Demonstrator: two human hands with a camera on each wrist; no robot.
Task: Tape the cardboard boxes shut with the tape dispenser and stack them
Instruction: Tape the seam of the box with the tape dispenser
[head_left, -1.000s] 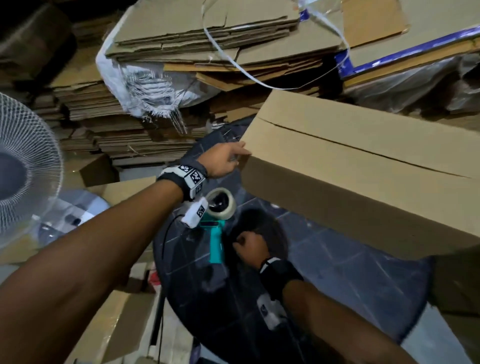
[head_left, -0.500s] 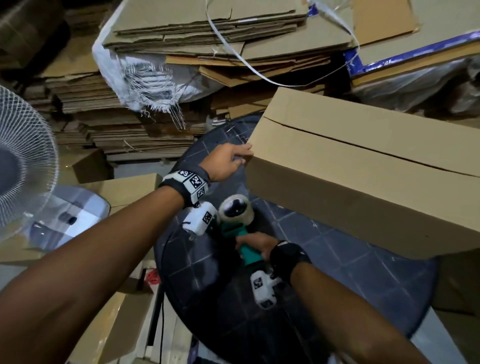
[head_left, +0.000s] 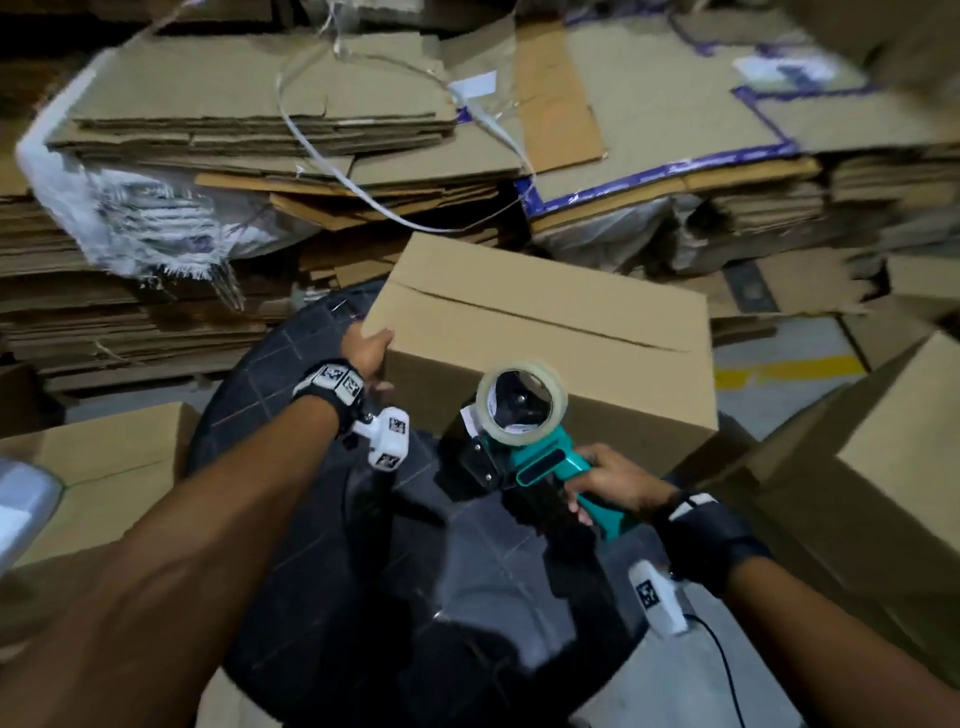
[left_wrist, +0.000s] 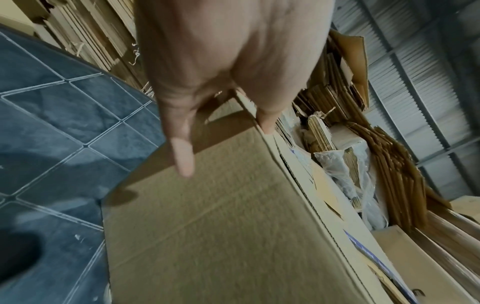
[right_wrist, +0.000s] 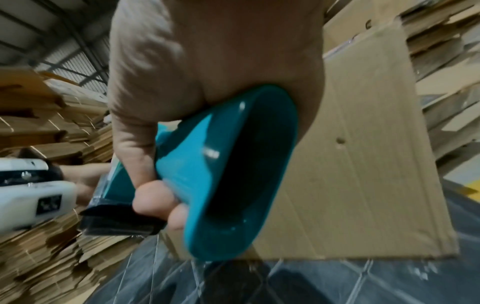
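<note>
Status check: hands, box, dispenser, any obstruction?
Left hand steadies brown cardboard box at its corner. Right hand grips teal tape dispenser, off the box. Top seam untaped. Nothing blocking.

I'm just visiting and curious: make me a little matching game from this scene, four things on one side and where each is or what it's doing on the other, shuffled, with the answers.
Things:
1. tape dispenser
2. cardboard box
3. left hand
4. flattened cardboard

Places or states:
A. stacked in piles behind the round table
B. standing on the round table, top seam not yet taped
C. held by its teal handle in the right hand
D. holding the box's near left corner

Pairs: 1-C, 2-B, 3-D, 4-A
</note>
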